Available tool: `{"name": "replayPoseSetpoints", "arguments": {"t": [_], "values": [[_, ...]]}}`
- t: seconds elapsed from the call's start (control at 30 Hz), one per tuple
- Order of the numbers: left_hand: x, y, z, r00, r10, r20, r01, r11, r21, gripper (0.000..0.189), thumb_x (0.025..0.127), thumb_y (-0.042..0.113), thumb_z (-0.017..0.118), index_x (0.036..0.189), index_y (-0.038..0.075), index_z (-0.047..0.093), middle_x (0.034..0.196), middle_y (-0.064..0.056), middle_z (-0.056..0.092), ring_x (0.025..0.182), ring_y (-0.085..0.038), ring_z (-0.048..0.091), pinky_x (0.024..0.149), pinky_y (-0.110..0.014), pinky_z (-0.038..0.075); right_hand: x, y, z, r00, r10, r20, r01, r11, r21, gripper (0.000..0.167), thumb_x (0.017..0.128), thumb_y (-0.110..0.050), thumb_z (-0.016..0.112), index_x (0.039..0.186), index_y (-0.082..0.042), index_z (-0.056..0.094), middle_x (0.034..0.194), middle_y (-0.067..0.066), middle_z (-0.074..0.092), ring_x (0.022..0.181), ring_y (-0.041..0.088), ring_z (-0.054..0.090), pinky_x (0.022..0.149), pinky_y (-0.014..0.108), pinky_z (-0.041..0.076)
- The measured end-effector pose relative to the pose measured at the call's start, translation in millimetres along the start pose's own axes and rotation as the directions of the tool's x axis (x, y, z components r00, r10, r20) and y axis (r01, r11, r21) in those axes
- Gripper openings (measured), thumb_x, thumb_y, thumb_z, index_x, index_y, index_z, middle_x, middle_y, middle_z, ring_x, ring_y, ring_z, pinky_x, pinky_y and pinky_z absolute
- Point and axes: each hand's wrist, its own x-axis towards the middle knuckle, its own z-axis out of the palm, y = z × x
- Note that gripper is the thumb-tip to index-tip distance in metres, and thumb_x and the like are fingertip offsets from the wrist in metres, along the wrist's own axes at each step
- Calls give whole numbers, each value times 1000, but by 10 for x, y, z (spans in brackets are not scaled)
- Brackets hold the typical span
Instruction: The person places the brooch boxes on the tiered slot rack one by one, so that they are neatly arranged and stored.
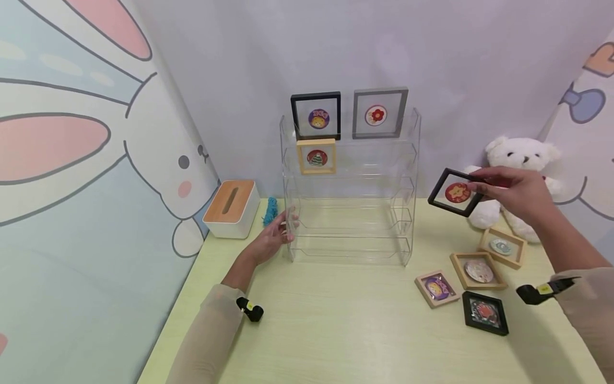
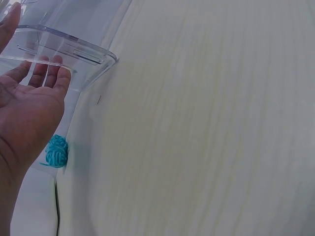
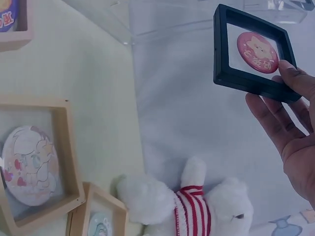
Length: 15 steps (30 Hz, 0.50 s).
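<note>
Here, the right hand (image 1: 515, 192) holds a dark square frame (image 1: 454, 193) up in the air, to the right of the clear rack (image 1: 352, 245) and apart from it. Its fingers pinch one corner, the thumb on the front face, and a round red badge (image 3: 257, 52) with a yellow figure shows in the window. The left hand (image 1: 268, 242) is at the rack's lower left side, its fingers bent round the transparent side panel and grasping it. On the rack's top tier stand a black frame (image 1: 315, 116) with a purple badge and, to its right, a grey frame (image 1: 380, 113) with a red flower; a light wooden frame (image 1: 316, 157) sits one tier lower, on the left. Below the raised hand, four more lie on the worktop (image 1: 336, 320): a small pale frame (image 1: 436, 288) with a purple badge, a brown wooden frame (image 1: 478, 271), another wooden frame (image 1: 502, 247) just beside that one and a black-edged frame (image 1: 485, 312) nearest the person. A white teddy bear (image 3: 194, 204) in red and white stripes sits at the right, by the wall. Left of the rack are a blue yarn bundle (image 1: 271, 211) and a wood-topped tissue box (image 1: 231, 208).
</note>
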Motion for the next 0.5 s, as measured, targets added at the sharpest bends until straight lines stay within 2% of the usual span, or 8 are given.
{"name": "replayPoseSetpoints", "arguments": {"t": [0.23, 0.33, 0.43, 0.5], "values": [[-7, 7, 10, 1000, -4, -1, 4, 1000, 0, 89, 109, 10, 62, 179, 18, 8, 177, -25, 20, 167, -42, 20, 133, -67, 18, -19, -299, -45, 998, -61, -29, 62, 997, 37, 32, 100, -14, 82, 131, -4, 80, 95, -37, 72, 82, -14, 71, 67, 11, 56], [-7, 10, 9, 1000, 0, 3, 0, 1000, -2, 90, 109, 11, 63, 179, 17, 8, 177, -24, 22, 166, -42, 21, 132, -65, 20, -10, -425, -33, 997, -71, -33, 73, 997, 35, 31, 101, -15, 82, 130, -7, 80, 96, -35, 71, 81, -10, 67, 65, 12, 54], [-5, 9, 5, 1000, 2, 3, -2, 1000, -1, 90, 110, 12, 64, 179, 17, 8, 176, -23, 23, 165, -41, 22, 131, -62, 23, 26, -578, 5, 996, -81, -38, 82, 996, 28, 31, 101, -18, 82, 131, -9, 81, 96, -32, 71, 78, -2, 63, 58, 17, 50], [-5, 7, 2, 1000, 0, 1, 0, 1000, -3, 89, 110, 11, 64, 179, 18, 8, 176, -23, 24, 165, -41, 23, 130, -60, 25, 69, -692, 43, 996, -80, -35, 82, 996, 44, 31, 101, -21, 82, 131, -11, 81, 95, -32, 72, 77, -1, 64, 54, 23, 45]]}}
